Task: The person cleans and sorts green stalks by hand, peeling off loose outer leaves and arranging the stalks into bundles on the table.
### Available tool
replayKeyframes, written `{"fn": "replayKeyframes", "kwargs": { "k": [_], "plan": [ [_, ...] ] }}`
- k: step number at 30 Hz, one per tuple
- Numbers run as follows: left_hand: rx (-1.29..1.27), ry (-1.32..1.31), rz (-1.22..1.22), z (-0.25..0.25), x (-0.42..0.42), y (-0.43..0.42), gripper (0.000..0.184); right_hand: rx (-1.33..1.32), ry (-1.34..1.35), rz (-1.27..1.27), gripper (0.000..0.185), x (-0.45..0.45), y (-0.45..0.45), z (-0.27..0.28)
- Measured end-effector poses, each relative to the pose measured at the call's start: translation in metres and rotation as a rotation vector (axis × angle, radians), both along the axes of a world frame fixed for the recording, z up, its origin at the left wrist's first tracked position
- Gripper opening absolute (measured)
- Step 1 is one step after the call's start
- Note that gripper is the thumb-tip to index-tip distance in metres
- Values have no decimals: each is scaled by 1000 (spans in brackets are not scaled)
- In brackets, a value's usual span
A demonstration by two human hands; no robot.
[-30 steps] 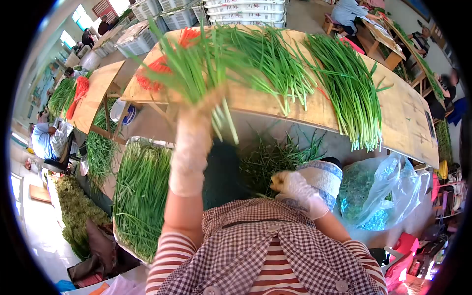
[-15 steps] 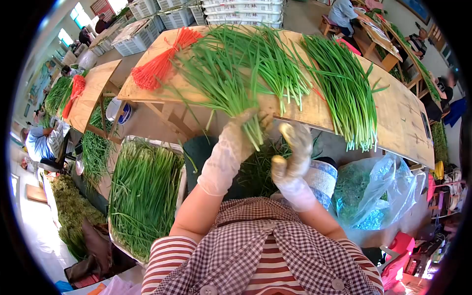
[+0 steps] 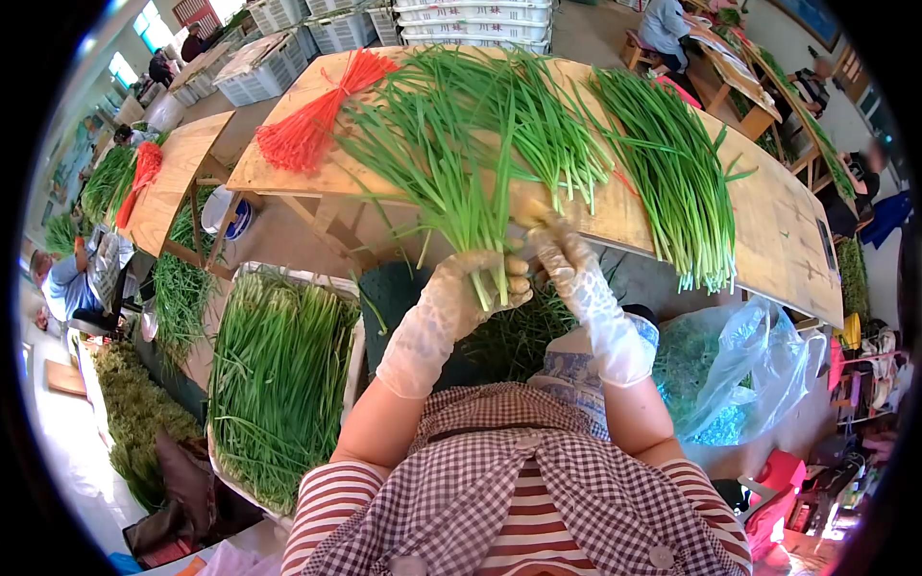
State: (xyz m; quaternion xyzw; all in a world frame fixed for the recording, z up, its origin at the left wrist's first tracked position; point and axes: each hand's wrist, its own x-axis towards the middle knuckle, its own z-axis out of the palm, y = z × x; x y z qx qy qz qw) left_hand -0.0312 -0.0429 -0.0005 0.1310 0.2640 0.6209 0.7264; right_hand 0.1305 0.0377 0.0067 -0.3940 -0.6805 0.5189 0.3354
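Observation:
My left hand (image 3: 480,278), in a pale, translucent glove, is closed round the white stem ends of a bunch of garlic chives (image 3: 447,182). Its leaves fan forward over the wooden table (image 3: 783,235). Just right of the bunch is my right hand (image 3: 571,259), gloved too, reaching toward the table edge. Motion smears its fingertips, so I cannot tell whether they pinch anything. Beyond the hands lies a loose pile of chives (image 3: 557,144). Further right rests a thicker, more even pile of chives (image 3: 672,182).
A bundle of red ties (image 3: 322,115) lies at the table's left. A crate (image 3: 353,370) full of chives stands at my left. On my right is a clear plastic bag (image 3: 759,374) with green scraps. Stacked white crates (image 3: 475,24) stand behind, and people sit at other tables.
My left hand has come lower and closer to me with the chives. The right hand has turned and moved forward, its fingers now pointing toward the table.

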Motion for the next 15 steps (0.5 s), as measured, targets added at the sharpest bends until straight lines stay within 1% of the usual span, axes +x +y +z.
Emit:
{"fn": "replayKeyframes", "kwargs": {
  "k": [1, 3, 4, 5, 6, 8, 9, 12, 13, 15],
  "plan": [
    [-15, -20, -24, 0, -1, -1, 33, -65, -1, 83, 43, 0, 0, 1],
    [-41, -57, -68, 3, -5, -1, 32, -107, -14, 220, 41, -1, 3, -1],
    [-22, -8, -84, -1, -8, -2, 34, -127, -21, 290, 40, -1, 5, -2],
    [-5, 41, -100, -10, -13, -1, 35, -48, -59, 214, 31, -2, 7, -9],
    [12, 90, -117, -15, -16, -2, 36, -19, -125, 202, 28, 0, 3, 2],
    [-3, 101, -137, -12, -14, -4, 39, 40, -256, 178, 24, 9, -10, 32],
    [-8, 108, -145, -9, -11, -4, 40, 205, -279, 158, 20, 16, -10, 20],
    [-45, 80, -210, -2, 3, -8, 42, 50, -230, 72, 18, 36, -12, -2],
    [15, 34, -307, -7, 2, -5, 42, -79, -183, 49, 18, 41, -14, -3],
    [-44, 133, -213, -8, 7, -5, 42, -162, 45, -41, 20, 50, -7, -9]
  ]
}}
